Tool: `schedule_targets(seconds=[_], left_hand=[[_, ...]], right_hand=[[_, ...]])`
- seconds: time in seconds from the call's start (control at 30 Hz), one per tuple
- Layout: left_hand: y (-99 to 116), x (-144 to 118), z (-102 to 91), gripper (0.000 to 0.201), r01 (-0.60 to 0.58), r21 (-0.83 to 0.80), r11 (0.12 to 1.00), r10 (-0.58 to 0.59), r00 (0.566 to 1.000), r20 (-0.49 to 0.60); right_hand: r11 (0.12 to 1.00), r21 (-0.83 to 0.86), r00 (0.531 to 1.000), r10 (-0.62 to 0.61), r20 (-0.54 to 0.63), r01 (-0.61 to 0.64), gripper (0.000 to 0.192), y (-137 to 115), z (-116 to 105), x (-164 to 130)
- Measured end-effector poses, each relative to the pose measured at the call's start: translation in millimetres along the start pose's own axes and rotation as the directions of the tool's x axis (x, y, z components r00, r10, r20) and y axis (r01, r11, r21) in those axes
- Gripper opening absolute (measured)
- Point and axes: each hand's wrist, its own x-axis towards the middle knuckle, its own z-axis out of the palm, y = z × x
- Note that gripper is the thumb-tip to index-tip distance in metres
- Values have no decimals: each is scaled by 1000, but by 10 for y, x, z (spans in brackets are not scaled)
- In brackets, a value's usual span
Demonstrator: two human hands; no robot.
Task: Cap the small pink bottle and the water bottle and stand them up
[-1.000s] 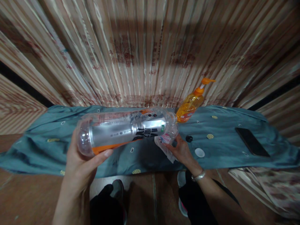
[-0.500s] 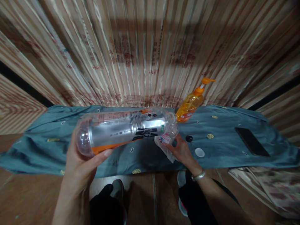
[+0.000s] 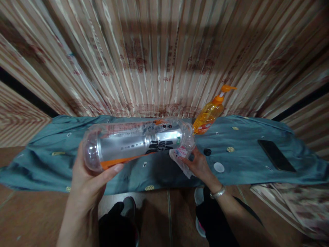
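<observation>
Clear plastic bottle (image 3: 136, 142) sideways between hands

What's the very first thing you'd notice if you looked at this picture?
The big clear plastic bottle with a silver and orange label, held on its side in the middle: the left hand cups its base, and the right hand holds a crumpled white wrapper at its neck. Behind it, an orange pump bottle of soap stands on the teal cloth, with a black phone lying to the right.

Bottle (image 3: 136, 142) neck hidden behind crumpled wrapper (image 3: 183, 156); label print too blurred to read
</observation>
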Motion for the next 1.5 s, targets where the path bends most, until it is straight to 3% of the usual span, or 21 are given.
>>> schedule_targets(seconds=[0.7,1.5], left_hand=[[2,-8,11,100,33,-33,999,-34,999,-11],[-5,7,18,101,8,-5,1000,-8,1000,-11]], right_hand=[[998,53,999,12,49,-15,51,-50,-36,5],[1000,7,1000,-14,3,14,55,40,14,8]])
